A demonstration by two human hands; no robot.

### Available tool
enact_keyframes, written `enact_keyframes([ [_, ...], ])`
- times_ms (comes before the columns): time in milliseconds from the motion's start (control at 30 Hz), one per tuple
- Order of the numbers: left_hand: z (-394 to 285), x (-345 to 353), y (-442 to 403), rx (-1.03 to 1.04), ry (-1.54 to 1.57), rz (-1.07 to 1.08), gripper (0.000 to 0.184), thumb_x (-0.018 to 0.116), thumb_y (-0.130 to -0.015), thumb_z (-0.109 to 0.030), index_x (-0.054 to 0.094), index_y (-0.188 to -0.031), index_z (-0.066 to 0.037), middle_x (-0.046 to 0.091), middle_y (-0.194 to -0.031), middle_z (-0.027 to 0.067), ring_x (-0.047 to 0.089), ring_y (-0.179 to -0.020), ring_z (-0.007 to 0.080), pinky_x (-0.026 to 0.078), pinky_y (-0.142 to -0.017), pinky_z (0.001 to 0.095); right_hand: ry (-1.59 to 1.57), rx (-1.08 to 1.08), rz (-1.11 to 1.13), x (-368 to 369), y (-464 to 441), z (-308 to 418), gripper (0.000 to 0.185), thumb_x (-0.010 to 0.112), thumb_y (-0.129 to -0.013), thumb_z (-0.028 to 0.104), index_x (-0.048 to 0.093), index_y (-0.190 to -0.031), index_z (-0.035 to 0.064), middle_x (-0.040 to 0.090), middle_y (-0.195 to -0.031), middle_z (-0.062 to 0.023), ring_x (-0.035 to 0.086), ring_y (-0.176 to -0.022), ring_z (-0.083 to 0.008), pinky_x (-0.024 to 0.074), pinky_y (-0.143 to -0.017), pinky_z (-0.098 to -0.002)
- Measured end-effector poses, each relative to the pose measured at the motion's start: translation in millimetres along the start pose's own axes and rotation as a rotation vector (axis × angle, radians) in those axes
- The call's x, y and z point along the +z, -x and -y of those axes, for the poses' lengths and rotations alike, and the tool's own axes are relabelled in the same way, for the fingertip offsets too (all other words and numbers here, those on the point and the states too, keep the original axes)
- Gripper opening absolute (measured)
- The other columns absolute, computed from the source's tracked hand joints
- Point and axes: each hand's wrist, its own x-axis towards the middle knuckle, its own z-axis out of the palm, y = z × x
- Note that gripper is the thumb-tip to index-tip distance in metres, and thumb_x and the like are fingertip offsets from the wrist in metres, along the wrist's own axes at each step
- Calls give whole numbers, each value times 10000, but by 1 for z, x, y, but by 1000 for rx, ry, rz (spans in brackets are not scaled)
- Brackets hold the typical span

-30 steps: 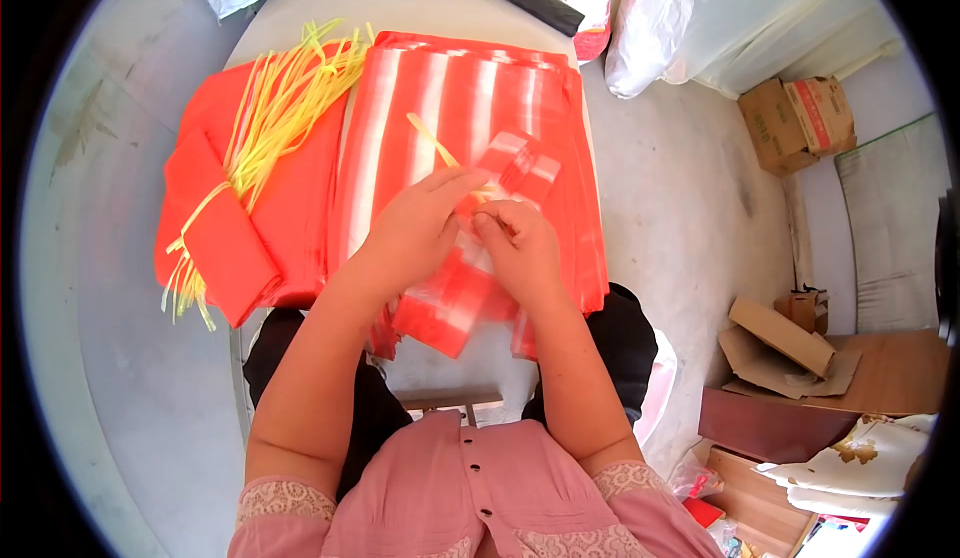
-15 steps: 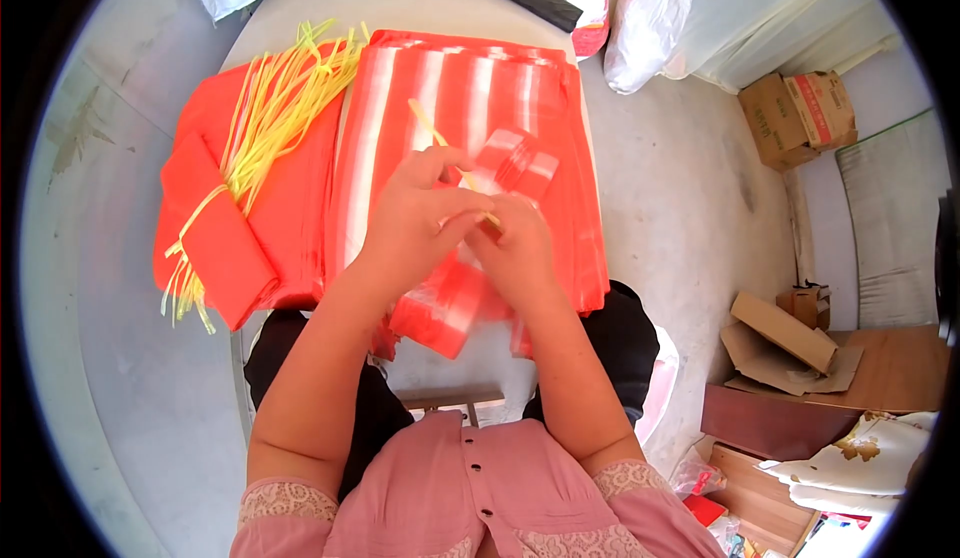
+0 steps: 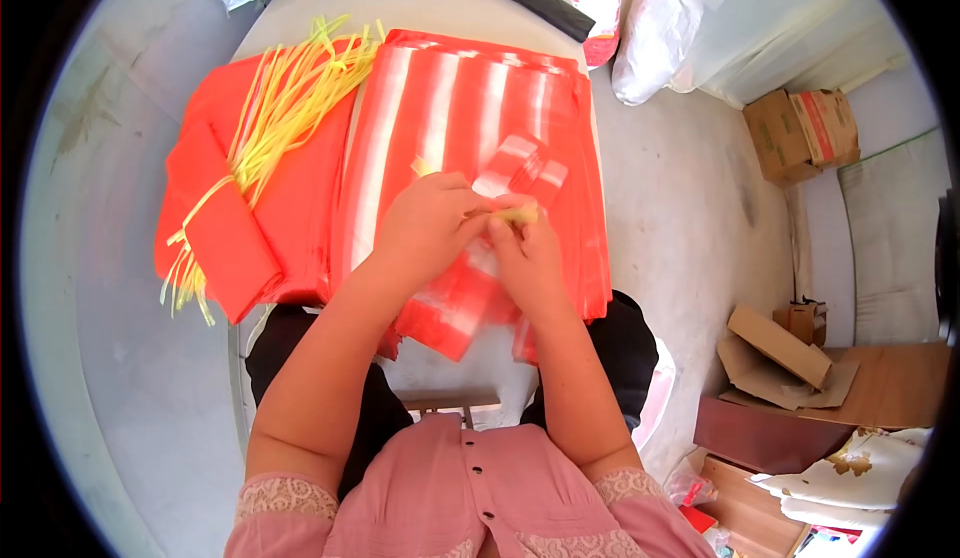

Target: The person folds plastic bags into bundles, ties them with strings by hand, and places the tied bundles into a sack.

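Note:
My left hand [image 3: 432, 220] and my right hand [image 3: 525, 258] meet over a stack of red-and-white striped plastic bags [image 3: 420, 98]. Both are closed on a yellow plastic strip [image 3: 517, 215], pinched between thumbs and fingers. One end of it pokes out past the left knuckles. Beneath the hands lies a folded bundle of striped bags [image 3: 447, 310], its middle covered by my fingers. To the left, a bunch of yellow strips [image 3: 290, 108] rests on plain red bags [image 3: 300, 188]. A folded red bundle [image 3: 225, 248] there has a yellow strip around it.
A black roll [image 3: 530, 1] lies at the table's far edge, near white sacks [image 3: 660, 28]. Cardboard boxes [image 3: 800, 133] stand against the right wall. Opened cardboard [image 3: 780, 358] sits on a brown cabinet [image 3: 890, 378] at lower right.
Both hands have shifted slightly down and to the right hand's side. The yellow strip's upper end shows shorter above the left hand, and more of it shows at the right fingertips.

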Motion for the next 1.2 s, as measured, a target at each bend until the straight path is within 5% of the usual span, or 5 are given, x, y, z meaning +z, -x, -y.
enact_keyframes([
  [367,1,8,-2,289,-314,-87,57,743,-889,-119,740,-904,-64,667,-859,83,618,-861,311,513,-771,413,866,-672,-86,-19,2,10,354,701,-813,-84,728,-1142,40,646,-1016,-119,601,-882,-313,504,-774,-422],
  [500,4,11,2,170,-247,23,84,718,-920,-139,723,-974,-76,664,-877,104,650,-851,340,526,-735,458,770,-176,-69,-14,3,22,179,662,-848,-24,742,-1005,3,671,-983,-152,662,-965,-325,528,-858,-441],
  [667,3,13,5,117,-115,-4,87,665,-945,-142,716,-965,-75,671,-888,124,688,-860,347,551,-740,466,875,-388,-25,-25,0,6,158,638,-869,-32,748,-975,7,676,-985,-157,658,-977,-322,529,-849,-413],
  [867,2,10,3,-13,16,83,153,649,-966,-158,723,-1041,-47,716,-954,150,696,-914,364,548,-790,466,484,4,167,-36,-3,11,199,649,-888,-7,750,-1052,41,687,-997,-139,666,-956,-319,536,-829,-419],
  [1200,-2,-2,-1,-257,-59,2,135,717,-950,-155,710,-1022,-42,741,-928,130,727,-903,292,561,-808,400,753,-359,4,-27,2,1,220,705,-931,85,770,-1136,38,677,-1012,-138,650,-971,-338,530,-833,-442],
])
